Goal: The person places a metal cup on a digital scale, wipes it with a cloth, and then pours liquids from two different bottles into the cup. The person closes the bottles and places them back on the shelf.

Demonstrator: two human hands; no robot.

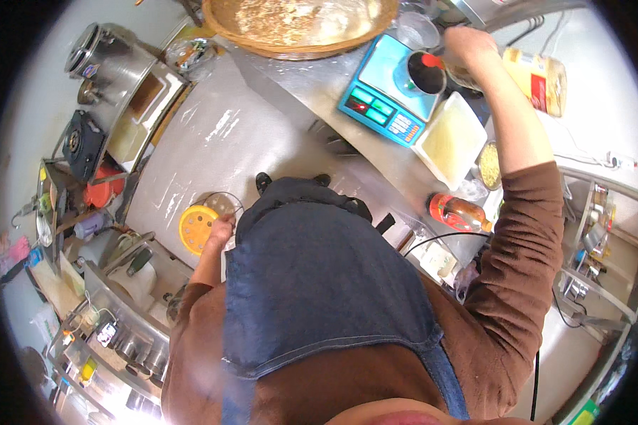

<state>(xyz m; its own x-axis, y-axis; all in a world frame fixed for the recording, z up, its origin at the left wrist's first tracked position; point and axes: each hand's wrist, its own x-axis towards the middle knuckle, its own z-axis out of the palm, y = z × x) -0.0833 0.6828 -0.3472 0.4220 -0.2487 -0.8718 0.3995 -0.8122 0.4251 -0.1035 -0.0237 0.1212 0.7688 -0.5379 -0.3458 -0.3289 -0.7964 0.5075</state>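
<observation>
My right hand (470, 48) reaches over the back of the steel worktable, beside a blue digital scale (385, 98). On the scale stands a cup (424, 74) with a dark inside, and a red piece (431, 61) shows at its rim. A partly hidden jar (460, 77) lies just under my right hand; whether the fingers hold anything is hidden. My left hand (222, 231) hangs low at my side with curled fingers. It overlaps the edge of a yellow round perforated plastic top (198, 229), and a thin dark-rimmed ring (224, 197) shows close by. Its grip is unclear.
A wicker basket (300, 50) with pale flaky contents is at the table's far end. A white tub (452, 141), a bowl of yellowish bits (489, 164) and a red-labelled bottle (460, 213) line the table. A large jar (537, 82) stands behind my forearm.
</observation>
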